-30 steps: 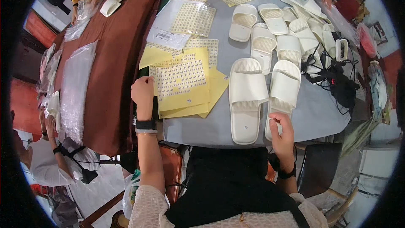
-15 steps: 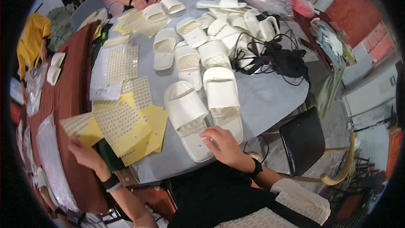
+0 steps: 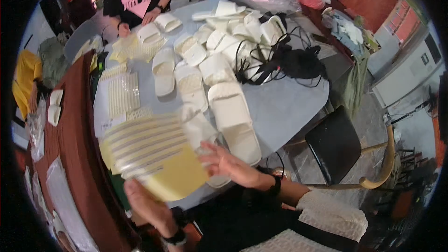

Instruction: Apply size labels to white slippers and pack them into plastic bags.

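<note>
A yellow sticker sheet [image 3: 179,175] with rows of small labels is raised in front of me, blurred by motion. My left hand [image 3: 149,207] grips it by its near left edge. Beside the sheet's right edge is my right hand [image 3: 228,164], fingers spread and holding nothing. Under that hand a white slipper [image 3: 199,128] lies on the table, partly hidden by the sheet and the fingers. Its neighbour, another white slipper [image 3: 233,119], rests just to the right with its open heel toward me.
Several white slippers [image 3: 217,67] pile up farther back on the grey-covered table [image 3: 284,112], with black cables and a black pouch [image 3: 298,63] beside them. More label sheets [image 3: 123,95] lie at left. A black chair [image 3: 333,144] stands right. Across the table sits a person [image 3: 140,0].
My left hand has picked up a yellow sticker sheet and brought it right, in front of the slippers. My right hand has shifted slightly left and spread its fingers. The whole view has shifted.
</note>
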A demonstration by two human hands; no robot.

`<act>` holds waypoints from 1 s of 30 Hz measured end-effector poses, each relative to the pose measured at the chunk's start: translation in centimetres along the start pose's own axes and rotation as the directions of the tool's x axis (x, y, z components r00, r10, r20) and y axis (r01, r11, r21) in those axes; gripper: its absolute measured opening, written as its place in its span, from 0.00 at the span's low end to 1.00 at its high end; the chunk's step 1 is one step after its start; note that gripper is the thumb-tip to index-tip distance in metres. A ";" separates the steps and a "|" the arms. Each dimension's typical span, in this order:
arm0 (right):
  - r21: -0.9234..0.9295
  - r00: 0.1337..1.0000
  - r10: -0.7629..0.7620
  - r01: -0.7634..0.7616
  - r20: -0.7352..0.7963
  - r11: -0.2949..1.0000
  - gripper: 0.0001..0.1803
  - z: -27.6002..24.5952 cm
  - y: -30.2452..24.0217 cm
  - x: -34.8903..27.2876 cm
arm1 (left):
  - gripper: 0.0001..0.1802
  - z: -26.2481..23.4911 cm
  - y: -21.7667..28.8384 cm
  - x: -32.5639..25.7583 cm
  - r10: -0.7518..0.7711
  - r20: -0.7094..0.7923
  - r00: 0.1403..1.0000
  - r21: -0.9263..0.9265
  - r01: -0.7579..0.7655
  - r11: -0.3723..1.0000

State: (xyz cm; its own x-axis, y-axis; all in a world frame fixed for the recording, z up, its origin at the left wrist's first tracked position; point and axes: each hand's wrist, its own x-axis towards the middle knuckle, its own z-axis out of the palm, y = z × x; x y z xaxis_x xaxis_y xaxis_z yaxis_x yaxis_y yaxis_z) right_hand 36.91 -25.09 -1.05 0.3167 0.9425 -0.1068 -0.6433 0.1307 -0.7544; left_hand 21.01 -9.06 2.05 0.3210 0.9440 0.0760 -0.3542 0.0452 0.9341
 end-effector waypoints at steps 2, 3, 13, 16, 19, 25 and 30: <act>-0.073 0.985 -0.106 0.097 -0.134 0.993 0.35 0.5 -0.9 0.1 | 0.07 3.5 -0.7 -1.9 -0.183 -0.095 0.979 -0.015 0.182 0.983; -0.197 0.966 -0.210 0.178 -0.152 0.964 0.35 0.5 -1.5 0.1 | 0.06 3.0 -1.6 -2.1 -0.216 0.082 0.973 -0.050 0.221 0.974; -0.399 0.896 -0.320 0.184 -0.307 0.898 0.38 -3.8 1.4 -0.4 | 0.17 -0.4 -6.0 -4.9 -0.562 0.238 0.792 0.190 0.530 0.827; -0.924 0.742 -0.621 0.006 -0.252 0.382 0.30 -3.7 1.8 0.2 | 0.18 -1.3 -7.7 -5.2 -0.642 0.210 0.737 0.234 0.599 0.765; -0.999 0.701 -0.712 0.021 0.041 -0.037 0.17 -2.8 1.4 -0.1 | 0.18 -1.5 -8.2 -5.6 -0.614 0.193 0.765 0.244 0.569 0.786; -0.965 0.869 -0.453 0.256 0.199 0.065 0.09 0.1 2.4 0.5 | 0.15 0.0 -5.9 -5.7 -0.616 0.204 0.761 0.337 0.536 0.774; -0.962 0.875 -0.428 0.271 0.228 0.042 0.08 0.6 2.1 0.8 | 0.14 0.1 -4.6 -6.6 -0.612 0.209 0.762 0.388 0.510 0.768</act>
State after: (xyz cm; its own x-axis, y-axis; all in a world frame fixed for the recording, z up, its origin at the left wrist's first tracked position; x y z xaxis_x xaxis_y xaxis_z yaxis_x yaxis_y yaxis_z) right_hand 35.40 -23.87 -2.34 0.3936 0.8385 0.3768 0.7290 -0.0350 -0.6836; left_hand 20.58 -15.49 -2.69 0.6454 0.6236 -0.4410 0.2330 0.3891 0.8912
